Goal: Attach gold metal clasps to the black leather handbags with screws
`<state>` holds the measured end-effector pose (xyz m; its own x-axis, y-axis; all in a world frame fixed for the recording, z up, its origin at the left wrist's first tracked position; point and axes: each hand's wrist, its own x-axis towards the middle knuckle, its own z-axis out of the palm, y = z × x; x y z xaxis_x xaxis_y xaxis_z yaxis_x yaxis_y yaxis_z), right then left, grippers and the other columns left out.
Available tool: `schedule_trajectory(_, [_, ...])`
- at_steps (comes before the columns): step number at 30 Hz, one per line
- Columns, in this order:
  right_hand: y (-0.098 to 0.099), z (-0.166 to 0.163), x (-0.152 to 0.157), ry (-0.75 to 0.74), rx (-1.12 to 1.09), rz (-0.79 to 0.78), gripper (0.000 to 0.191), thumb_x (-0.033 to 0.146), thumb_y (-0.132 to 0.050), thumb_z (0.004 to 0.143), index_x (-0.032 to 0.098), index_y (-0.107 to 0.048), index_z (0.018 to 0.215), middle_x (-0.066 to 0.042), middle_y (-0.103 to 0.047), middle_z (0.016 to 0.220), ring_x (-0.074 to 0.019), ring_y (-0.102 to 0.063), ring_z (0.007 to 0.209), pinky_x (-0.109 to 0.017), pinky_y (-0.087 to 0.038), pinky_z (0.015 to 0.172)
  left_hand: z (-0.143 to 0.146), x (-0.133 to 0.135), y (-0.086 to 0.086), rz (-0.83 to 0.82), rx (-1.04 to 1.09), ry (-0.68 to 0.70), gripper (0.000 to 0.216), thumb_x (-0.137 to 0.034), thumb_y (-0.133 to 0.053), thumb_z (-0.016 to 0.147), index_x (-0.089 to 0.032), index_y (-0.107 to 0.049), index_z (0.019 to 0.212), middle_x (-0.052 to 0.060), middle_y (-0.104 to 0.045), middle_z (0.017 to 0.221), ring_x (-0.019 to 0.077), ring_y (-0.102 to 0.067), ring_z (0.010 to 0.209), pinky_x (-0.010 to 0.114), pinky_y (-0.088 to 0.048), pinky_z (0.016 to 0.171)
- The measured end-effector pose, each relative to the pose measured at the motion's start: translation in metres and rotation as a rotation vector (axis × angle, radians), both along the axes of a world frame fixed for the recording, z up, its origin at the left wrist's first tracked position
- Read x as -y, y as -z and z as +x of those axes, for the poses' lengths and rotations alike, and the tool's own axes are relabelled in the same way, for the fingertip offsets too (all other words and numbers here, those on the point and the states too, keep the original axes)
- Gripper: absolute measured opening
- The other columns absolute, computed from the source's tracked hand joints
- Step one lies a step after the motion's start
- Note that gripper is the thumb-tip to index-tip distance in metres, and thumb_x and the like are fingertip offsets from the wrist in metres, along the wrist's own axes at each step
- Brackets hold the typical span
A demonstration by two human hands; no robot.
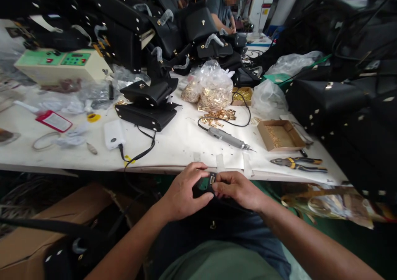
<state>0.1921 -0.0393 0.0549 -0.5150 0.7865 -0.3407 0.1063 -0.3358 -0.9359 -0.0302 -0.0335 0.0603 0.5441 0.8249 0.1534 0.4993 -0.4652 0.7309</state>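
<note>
A black bag (226, 207) lies on my lap, mostly hidden by my hands and in shadow. Its raised flap end carries a small rectangular metal clasp plate (212, 180). My left hand (184, 193) curves around the flap from the left, with fingers above and thumb below. From the other side, my right hand (237, 187) pinches the flap's edge right beside the plate; whether a small part is also in those fingertips is hidden. Lower on the bag shows a gold turn-lock (212, 225).
On the white table (173, 147) lie an electric screwdriver (228, 137), pliers (299, 164), a cardboard tray (281, 135), gold metal parts (218, 116) and a white power bank (114, 134). Black bags (149, 102) are stacked behind. A person (221, 7) works at the back.
</note>
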Motion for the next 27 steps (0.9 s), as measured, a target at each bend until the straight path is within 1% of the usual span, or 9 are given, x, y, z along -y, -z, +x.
schedule_trajectory(2, [0.002, 0.000, 0.003, 0.034, 0.019, -0.015, 0.032, 0.046, -0.065, 0.090, 0.016, -0.063, 0.080, 0.001, -0.059, 0.072, -0.0121, -0.049, 0.065, -0.026, -0.037, 0.062, -0.001, 0.000, 0.005, -0.074, -0.031, 0.057, 0.039, -0.032, -0.075, 0.083, -0.021, -0.066, 0.119, 0.010, -0.067, 0.131, 0.0272, -0.061, 0.122, 0.039, -0.046, 0.108])
schedule_trajectory(4, [0.005, 0.001, -0.001, 0.050, 0.095, 0.025, 0.031, 0.044, -0.065, 0.091, 0.016, -0.062, 0.079, 0.004, -0.053, 0.068, -0.0107, -0.042, 0.061, -0.025, -0.032, 0.058, 0.001, -0.004, 0.012, -0.213, -0.053, 0.110, 0.037, -0.038, -0.070, 0.089, -0.022, -0.066, 0.121, 0.007, -0.072, 0.123, 0.0264, -0.066, 0.115, 0.038, -0.049, 0.104])
schedule_trajectory(7, [0.012, 0.003, -0.014, -0.007, 0.253, 0.119, 0.028, 0.041, -0.063, 0.091, 0.017, -0.061, 0.076, 0.006, -0.044, 0.063, -0.0104, -0.036, 0.060, -0.025, -0.028, 0.055, 0.008, -0.011, 0.025, -0.438, -0.068, 0.166, 0.027, -0.039, -0.061, 0.095, -0.021, -0.071, 0.113, 0.003, -0.077, 0.109, 0.0241, -0.072, 0.100, 0.034, -0.054, 0.090])
schedule_trajectory(9, [0.016, 0.004, -0.023, -0.044, 0.317, 0.138, 0.029, 0.041, -0.062, 0.090, 0.017, -0.060, 0.074, 0.006, -0.042, 0.061, -0.0104, -0.036, 0.060, -0.026, -0.026, 0.054, 0.012, -0.014, 0.030, -0.467, -0.100, 0.125, 0.024, -0.040, -0.061, 0.095, -0.021, -0.073, 0.104, 0.003, -0.078, 0.103, 0.0239, -0.072, 0.095, 0.032, -0.054, 0.083])
schedule_trajectory(14, [0.023, 0.005, -0.046, 0.001, 0.368, 0.138, 0.028, 0.042, -0.060, 0.089, 0.016, -0.065, 0.077, 0.005, -0.048, 0.063, -0.0112, -0.041, 0.061, -0.025, -0.030, 0.056, 0.021, -0.018, 0.035, -0.197, -0.263, -0.149, 0.025, -0.045, -0.071, 0.089, -0.023, -0.068, 0.102, 0.004, -0.076, 0.095, 0.0251, -0.072, 0.090, 0.033, -0.052, 0.077])
schedule_trajectory(18, [0.024, 0.001, -0.064, -0.020, 0.446, 0.135, 0.028, 0.040, -0.059, 0.086, 0.016, -0.068, 0.076, 0.003, -0.054, 0.062, -0.0121, -0.045, 0.061, -0.026, -0.033, 0.056, 0.025, -0.020, 0.042, 0.052, -0.245, -0.297, 0.035, -0.038, -0.082, 0.082, -0.021, -0.063, 0.106, 0.006, -0.070, 0.099, 0.0255, -0.068, 0.092, 0.037, -0.055, 0.081])
schedule_trajectory(20, [0.024, -0.001, -0.069, -0.039, 0.494, 0.138, 0.028, 0.038, -0.057, 0.087, 0.015, -0.068, 0.075, 0.003, -0.055, 0.062, -0.0121, -0.047, 0.060, -0.025, -0.034, 0.056, 0.025, -0.020, 0.049, 0.208, -0.185, -0.300, 0.034, -0.033, -0.082, 0.083, -0.019, -0.065, 0.109, 0.009, -0.068, 0.106, 0.0269, -0.065, 0.100, 0.041, -0.055, 0.088])
schedule_trajectory(22, [0.023, -0.003, -0.072, -0.076, 0.575, 0.166, 0.028, 0.036, -0.054, 0.090, 0.015, -0.068, 0.076, 0.002, -0.058, 0.063, -0.0120, -0.050, 0.061, -0.024, -0.035, 0.056, 0.024, -0.021, 0.056, 0.313, -0.117, -0.245, 0.026, -0.029, -0.076, 0.088, -0.020, -0.067, 0.111, 0.010, -0.069, 0.110, 0.0266, -0.064, 0.105, 0.043, -0.054, 0.092])
schedule_trajectory(27, [0.019, -0.009, -0.081, -0.151, 0.756, 0.232, 0.028, 0.029, -0.051, 0.091, 0.015, -0.071, 0.077, -0.001, -0.064, 0.065, -0.0133, -0.056, 0.063, -0.024, -0.037, 0.056, 0.019, -0.025, 0.068, 0.356, -0.105, -0.135, 0.019, -0.028, -0.065, 0.097, -0.020, -0.070, 0.113, 0.009, -0.072, 0.120, 0.0277, -0.064, 0.116, 0.047, -0.054, 0.097])
